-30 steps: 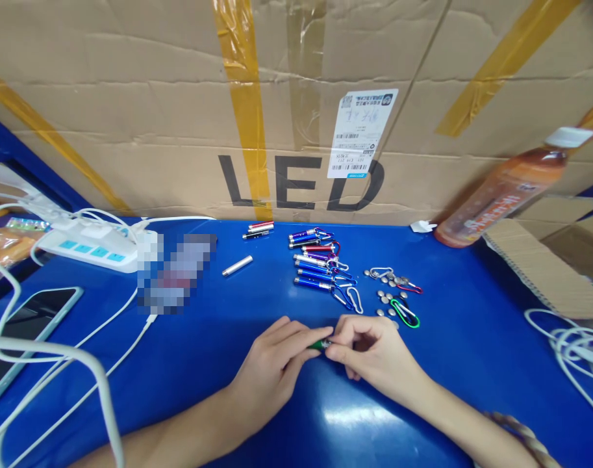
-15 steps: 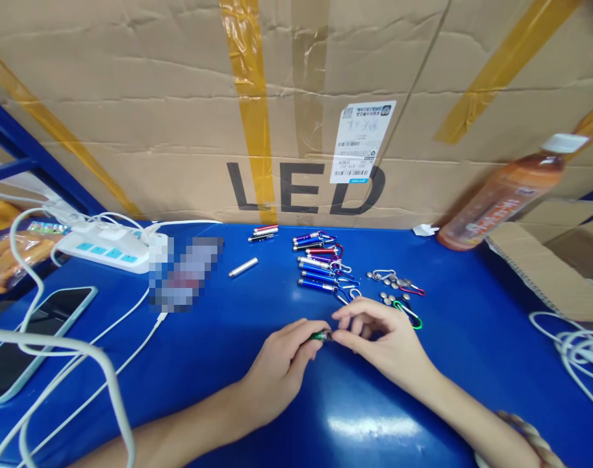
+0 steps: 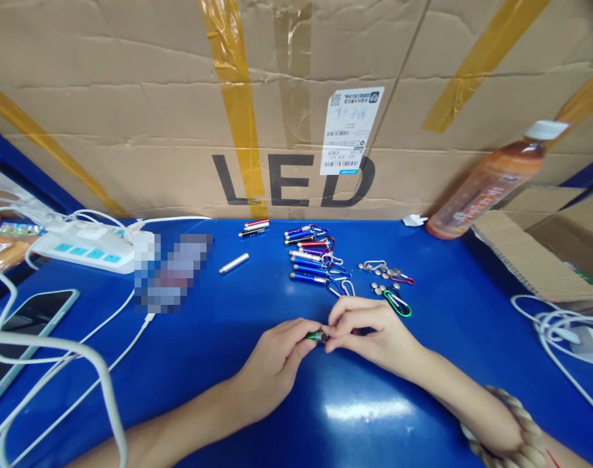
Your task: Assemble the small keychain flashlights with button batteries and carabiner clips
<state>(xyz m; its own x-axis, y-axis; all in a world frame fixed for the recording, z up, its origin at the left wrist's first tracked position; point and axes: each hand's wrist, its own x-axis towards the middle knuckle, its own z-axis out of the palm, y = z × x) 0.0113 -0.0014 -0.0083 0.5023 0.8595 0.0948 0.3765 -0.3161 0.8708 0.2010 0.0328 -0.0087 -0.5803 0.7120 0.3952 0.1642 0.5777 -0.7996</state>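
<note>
My left hand is closed around a small green flashlight tube, with only its right end showing. At that end my right hand has thumb and forefinger pinched together; whatever is between the tips is too small to make out. Beyond the hands lies a group of mini keychain flashlights in blue, red, purple and silver, fitted with carabiner clips. Right of them are several button cells, a green carabiner and a red one. A loose silver tube rests farther left.
A red and a black tube lie near the large LED carton. To the left are a white power strip, a phone and cables. An orange drink bottle leans at the right beside an open carton.
My right fingers have drawn together at the end of the green tube, where they were more spread before. The whole view has shifted slightly.
</note>
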